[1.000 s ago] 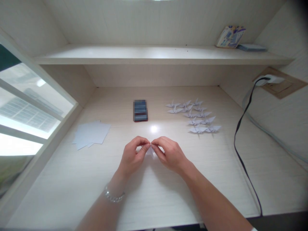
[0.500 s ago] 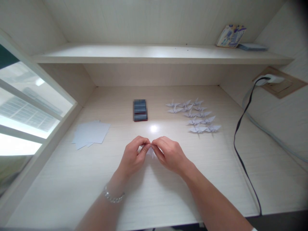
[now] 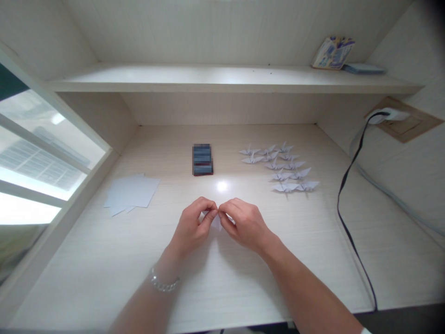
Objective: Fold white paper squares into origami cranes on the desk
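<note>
My left hand and my right hand meet at the middle of the desk, fingertips pinched together on a small folded piece of pale paper. Most of that paper is hidden by my fingers. A bracelet sits on my left wrist. To the left lies a loose stack of pale paper sheets. Several folded paper cranes are laid out in rows to the right, beyond my right hand.
A dark phone-sized object lies face up behind my hands. A black cable runs from a wall socket down over the desk's front edge. A shelf above holds a printed packet. A window is at left.
Both hands stay pinched on the folded paper; my right fingers have shifted slightly down and over it. Nothing else has moved.
</note>
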A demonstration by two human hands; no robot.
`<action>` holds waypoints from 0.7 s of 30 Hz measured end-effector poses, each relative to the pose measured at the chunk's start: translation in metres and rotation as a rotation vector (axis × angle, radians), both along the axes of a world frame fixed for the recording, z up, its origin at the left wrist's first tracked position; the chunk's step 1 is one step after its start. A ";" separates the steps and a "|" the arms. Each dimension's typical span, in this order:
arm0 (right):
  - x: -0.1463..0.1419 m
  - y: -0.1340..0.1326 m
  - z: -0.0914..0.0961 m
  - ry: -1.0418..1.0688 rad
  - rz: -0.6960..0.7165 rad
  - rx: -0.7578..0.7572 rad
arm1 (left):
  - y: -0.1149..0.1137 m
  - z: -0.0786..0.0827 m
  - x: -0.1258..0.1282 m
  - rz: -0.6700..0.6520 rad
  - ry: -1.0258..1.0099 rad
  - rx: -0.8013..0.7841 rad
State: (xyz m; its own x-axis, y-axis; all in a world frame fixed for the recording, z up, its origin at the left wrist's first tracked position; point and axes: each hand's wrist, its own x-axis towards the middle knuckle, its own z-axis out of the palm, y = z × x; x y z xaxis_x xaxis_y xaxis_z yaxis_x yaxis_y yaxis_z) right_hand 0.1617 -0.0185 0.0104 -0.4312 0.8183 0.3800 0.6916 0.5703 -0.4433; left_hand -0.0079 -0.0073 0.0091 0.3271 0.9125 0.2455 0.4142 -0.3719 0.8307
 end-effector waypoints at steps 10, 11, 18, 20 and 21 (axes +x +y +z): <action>0.001 0.001 0.000 0.071 -0.011 -0.036 | 0.000 0.001 -0.001 0.018 0.005 -0.004; 0.001 0.001 0.000 0.066 -0.012 -0.038 | -0.001 0.001 -0.001 0.015 0.014 -0.002; 0.000 0.003 -0.004 0.197 -0.008 -0.105 | 0.001 -0.002 -0.001 0.011 -0.039 0.012; 0.000 0.004 -0.005 0.249 -0.008 -0.127 | 0.001 -0.004 -0.001 0.004 -0.092 -0.005; 0.000 0.004 -0.005 0.270 -0.009 -0.139 | 0.001 -0.005 -0.002 0.000 -0.110 -0.026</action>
State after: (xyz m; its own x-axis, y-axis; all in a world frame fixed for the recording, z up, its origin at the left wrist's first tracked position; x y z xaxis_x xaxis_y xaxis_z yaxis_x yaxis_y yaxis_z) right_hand 0.1620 -0.0143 0.0059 -0.3226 0.8737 0.3641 0.5428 0.4859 -0.6850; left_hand -0.0095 -0.0065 0.0042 0.2996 0.9191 0.2560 0.3196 -0.3495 0.8807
